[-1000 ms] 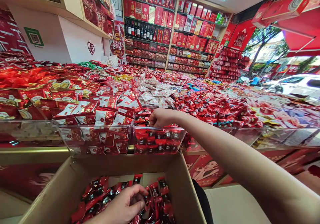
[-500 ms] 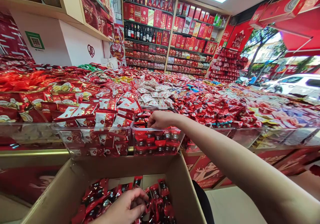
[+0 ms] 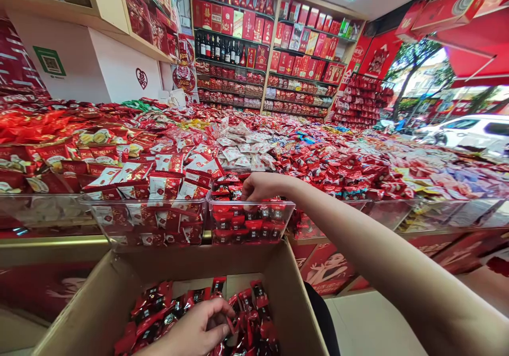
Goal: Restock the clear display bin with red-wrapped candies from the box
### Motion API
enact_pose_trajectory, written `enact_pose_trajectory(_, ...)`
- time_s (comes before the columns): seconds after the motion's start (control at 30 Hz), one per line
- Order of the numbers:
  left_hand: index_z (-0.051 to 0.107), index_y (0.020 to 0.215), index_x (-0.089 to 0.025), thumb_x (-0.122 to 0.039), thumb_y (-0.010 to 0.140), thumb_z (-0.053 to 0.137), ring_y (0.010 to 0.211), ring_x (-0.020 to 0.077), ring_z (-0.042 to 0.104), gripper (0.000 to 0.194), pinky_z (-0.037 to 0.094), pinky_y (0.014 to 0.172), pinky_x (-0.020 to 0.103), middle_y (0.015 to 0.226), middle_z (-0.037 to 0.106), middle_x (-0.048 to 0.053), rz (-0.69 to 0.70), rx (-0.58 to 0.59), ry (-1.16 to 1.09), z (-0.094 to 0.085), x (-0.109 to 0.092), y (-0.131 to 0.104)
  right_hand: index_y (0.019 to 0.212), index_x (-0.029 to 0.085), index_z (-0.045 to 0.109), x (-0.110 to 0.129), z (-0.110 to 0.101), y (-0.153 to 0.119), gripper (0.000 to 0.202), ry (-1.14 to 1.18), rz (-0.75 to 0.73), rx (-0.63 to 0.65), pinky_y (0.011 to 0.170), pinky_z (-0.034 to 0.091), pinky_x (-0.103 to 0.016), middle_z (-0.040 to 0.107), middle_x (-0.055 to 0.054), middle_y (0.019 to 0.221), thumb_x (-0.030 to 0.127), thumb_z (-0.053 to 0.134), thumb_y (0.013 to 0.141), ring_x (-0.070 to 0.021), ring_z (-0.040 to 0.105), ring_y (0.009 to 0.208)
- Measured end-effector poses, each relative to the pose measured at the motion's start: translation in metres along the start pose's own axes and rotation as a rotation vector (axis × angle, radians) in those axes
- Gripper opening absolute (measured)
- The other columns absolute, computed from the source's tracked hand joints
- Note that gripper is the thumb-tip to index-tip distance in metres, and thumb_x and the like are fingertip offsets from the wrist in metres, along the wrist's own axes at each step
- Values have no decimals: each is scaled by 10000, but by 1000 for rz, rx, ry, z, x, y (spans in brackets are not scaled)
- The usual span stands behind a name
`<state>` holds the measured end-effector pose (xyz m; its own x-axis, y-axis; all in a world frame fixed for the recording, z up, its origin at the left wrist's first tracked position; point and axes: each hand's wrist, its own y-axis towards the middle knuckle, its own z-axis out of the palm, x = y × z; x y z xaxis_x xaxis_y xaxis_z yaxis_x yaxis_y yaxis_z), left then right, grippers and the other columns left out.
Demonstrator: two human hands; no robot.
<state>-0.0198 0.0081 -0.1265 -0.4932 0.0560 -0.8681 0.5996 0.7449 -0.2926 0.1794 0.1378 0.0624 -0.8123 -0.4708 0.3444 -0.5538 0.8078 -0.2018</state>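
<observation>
Down in the open cardboard box (image 3: 71,303), my left hand (image 3: 202,324) curls over a loose layer of red and black wrapped candies (image 3: 153,313). A red wrapper edge shows between its thumb and finger. My right hand (image 3: 258,186) reaches into a clear plastic bin (image 3: 290,210) of small red candies (image 3: 254,229), set in fairly neat rows at the front. Its fingers are bent and closed, pointing down. Whatever they hold is hidden by the hand and the bin's contents.
Left of that bin stands another clear bin (image 3: 89,202) with red and white packets (image 3: 165,186). Heaped sweets (image 3: 334,170) cover the display behind and to the right. Shelves (image 3: 274,49) of bottles and red boxes line the back wall. Tiled floor (image 3: 366,319) shows right of the box.
My right hand has shifted slightly right within the bin. My left hand stays nearly in place, with a red wrapper edge now showing at its fingertips. The view has moved a little.
</observation>
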Motion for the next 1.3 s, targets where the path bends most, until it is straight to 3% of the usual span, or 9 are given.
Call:
enact_pose_trajectory(0.1, 584, 797, -188, -208, 684, 464, 557, 119, 442, 165, 332, 510, 202, 593, 533, -48, 1, -4, 13, 0, 2, 0, 769, 169, 654, 0, 0, -3, 262, -119, 88, 21, 486, 343, -184, 644, -13, 714, 281, 634, 533, -124, 531, 631)
enact_pose_trajectory(0.23, 576, 808, -195, -216, 694, 454, 574, 123, 474, 168, 348, 520, 201, 623, 565, -43, 1, 6, 12, 1, 3, 0, 714, 164, 661, 0, 1, -5, 188, -195, 74, -11, 471, 324, -187, 639, -17, 681, 266, 592, 573, -117, 520, 605)
enact_pose_trajectory(0.47, 567, 824, -198, -237, 697, 455, 606, 128, 509, 174, 371, 547, 201, 680, 612, -34, -21, 18, 17, 1, 5, 1, 764, 170, 658, -13, 2, -4, 204, -156, 13, -48, 518, 344, -162, 648, 1, 717, 242, 542, 613, -106, 535, 647)
enact_pose_trajectory(0.93, 567, 803, -164, -221, 678, 470, 567, 111, 421, 168, 331, 526, 204, 602, 482, -52, -42, 31, 24, 2, 4, 2, 718, 146, 634, -14, 8, -4, 173, -134, -16, -132, 498, 342, -166, 631, -17, 672, 232, 546, 597, -101, 528, 603)
enact_pose_trajectory(1.3, 571, 806, -159, -232, 679, 466, 552, 110, 406, 180, 323, 514, 202, 581, 454, -57, -49, 34, 24, 1, 0, 1, 693, 160, 616, -12, 4, -5, 213, -116, 31, -33, 499, 332, -189, 621, -9, 661, 318, 615, 552, -112, 518, 608)
